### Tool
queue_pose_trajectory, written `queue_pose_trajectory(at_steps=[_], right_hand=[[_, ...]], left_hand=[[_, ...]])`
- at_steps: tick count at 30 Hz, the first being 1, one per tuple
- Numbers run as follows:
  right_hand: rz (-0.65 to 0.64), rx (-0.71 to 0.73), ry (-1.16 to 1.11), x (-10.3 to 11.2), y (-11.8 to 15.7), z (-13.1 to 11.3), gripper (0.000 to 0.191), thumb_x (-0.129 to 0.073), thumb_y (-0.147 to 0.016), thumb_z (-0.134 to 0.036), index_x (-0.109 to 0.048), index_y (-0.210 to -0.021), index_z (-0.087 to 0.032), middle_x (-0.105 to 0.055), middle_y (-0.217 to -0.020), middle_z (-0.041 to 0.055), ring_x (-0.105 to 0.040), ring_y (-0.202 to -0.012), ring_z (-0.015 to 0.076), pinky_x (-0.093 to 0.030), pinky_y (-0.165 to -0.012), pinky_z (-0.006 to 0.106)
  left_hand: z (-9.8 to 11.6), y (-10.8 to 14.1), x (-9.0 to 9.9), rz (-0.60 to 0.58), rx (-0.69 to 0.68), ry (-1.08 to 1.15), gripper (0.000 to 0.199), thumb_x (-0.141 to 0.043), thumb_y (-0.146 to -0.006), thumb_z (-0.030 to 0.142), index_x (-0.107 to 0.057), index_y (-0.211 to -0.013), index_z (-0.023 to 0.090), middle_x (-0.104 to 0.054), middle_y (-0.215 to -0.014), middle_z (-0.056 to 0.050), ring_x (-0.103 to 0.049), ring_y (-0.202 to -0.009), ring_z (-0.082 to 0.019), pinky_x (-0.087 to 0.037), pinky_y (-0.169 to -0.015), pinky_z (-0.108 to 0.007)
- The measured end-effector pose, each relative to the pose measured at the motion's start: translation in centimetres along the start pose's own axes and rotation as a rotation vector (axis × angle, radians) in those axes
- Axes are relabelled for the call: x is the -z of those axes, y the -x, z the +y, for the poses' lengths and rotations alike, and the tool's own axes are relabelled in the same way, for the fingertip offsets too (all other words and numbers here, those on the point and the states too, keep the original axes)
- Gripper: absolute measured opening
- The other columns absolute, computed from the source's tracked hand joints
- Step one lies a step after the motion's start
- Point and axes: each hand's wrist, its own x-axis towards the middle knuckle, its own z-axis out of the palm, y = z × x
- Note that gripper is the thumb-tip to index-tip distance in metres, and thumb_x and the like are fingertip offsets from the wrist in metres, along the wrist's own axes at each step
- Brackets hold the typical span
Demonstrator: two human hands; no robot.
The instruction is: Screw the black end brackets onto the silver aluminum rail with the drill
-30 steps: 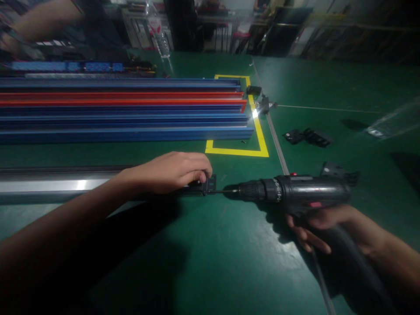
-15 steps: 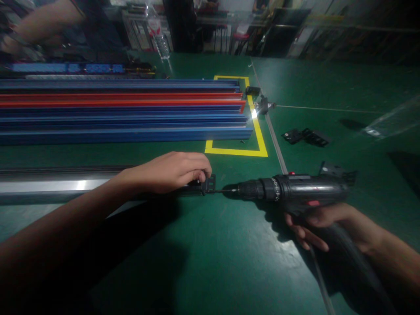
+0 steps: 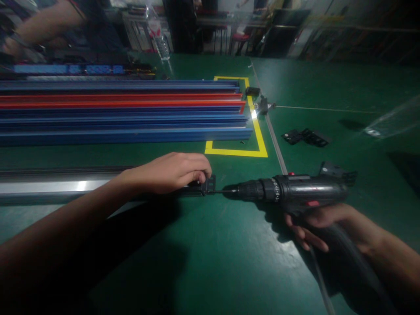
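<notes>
My right hand point(image 3: 321, 223) is wrapped round the grip of a black power drill point(image 3: 288, 188), which lies level and points left. Its long thin bit point(image 3: 221, 191) reaches a black end cap point(image 3: 210, 183) at the end of a long metal profile point(image 3: 65, 186). With fingers curled, my left hand point(image 3: 180, 170) grips that end cap from above, its thumb and forefinger pressed on it. The hand covers part of the cap, and my left forearm crosses over the profile. Where exactly the bit's tip seats is too small to tell.
Long blue profiles point(image 3: 131, 134) and a red profile point(image 3: 131, 104) lie behind, ending inside a yellow tape outline point(image 3: 236, 152) on the green table. Loose black end pieces point(image 3: 305, 137) lie at the right. Farther back stand a plastic bottle point(image 3: 159, 37) and another person's arm point(image 3: 49, 22).
</notes>
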Motion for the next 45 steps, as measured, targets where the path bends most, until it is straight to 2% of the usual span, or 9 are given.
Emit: queue_pose_trajectory(at_steps=[22, 33, 39, 45], right_hand=[[0.014, 0.016, 0.007, 0.13, -0.12, 0.12, 0.032, -0.069, -0.08, -0.021, -0.08, -0.107, -0.008, -0.081, -0.087, 0.0118, -0.069, -0.054, 0.0118, -0.062, -0.071, 0.029], [0.05, 0.056, 0.019, 0.24, -0.26, 0.58, 0.032, -0.069, -0.078, -0.023, -0.081, -0.104, -0.008, -0.08, -0.082, 0.0122, -0.067, -0.05, 0.0122, -0.061, -0.066, 0.029], [0.052, 0.004, 0.025, -0.31, -0.14, -0.04, 0.032, -0.071, -0.077, -0.022, -0.081, -0.104, -0.009, -0.081, -0.084, 0.011, -0.068, -0.051, 0.0118, -0.061, -0.069, 0.029], [0.029, 0.016, 0.01, -0.21, -0.08, 0.04, 0.033, -0.071, -0.078, -0.021, -0.081, -0.105, -0.008, -0.081, -0.084, 0.0112, -0.069, -0.053, 0.0115, -0.061, -0.07, 0.029]], left_hand=[[0.43, -0.04, 0.18, 0.009, -0.011, 0.008, 0.027, -0.041, -0.106, 0.024, -0.068, -0.109, 0.024, -0.068, -0.116, -0.001, -0.063, -0.103, -0.017, -0.044, -0.091, -0.029], [0.45, -0.06, 0.12, 0.014, -0.024, 0.013, 0.028, -0.042, -0.105, 0.025, -0.069, -0.11, 0.024, -0.069, -0.116, -0.002, -0.064, -0.103, -0.018, -0.044, -0.091, -0.029], [0.38, -0.06, 0.14, 0.005, -0.014, 0.011, 0.028, -0.041, -0.106, 0.024, -0.068, -0.11, 0.024, -0.068, -0.116, -0.001, -0.063, -0.102, -0.017, -0.044, -0.091, -0.029], [0.38, 0.02, 0.16, 0.004, -0.01, 0.012, 0.027, -0.041, -0.106, 0.024, -0.068, -0.11, 0.024, -0.067, -0.116, 0.0, -0.063, -0.102, -0.017, -0.043, -0.091, -0.029]])
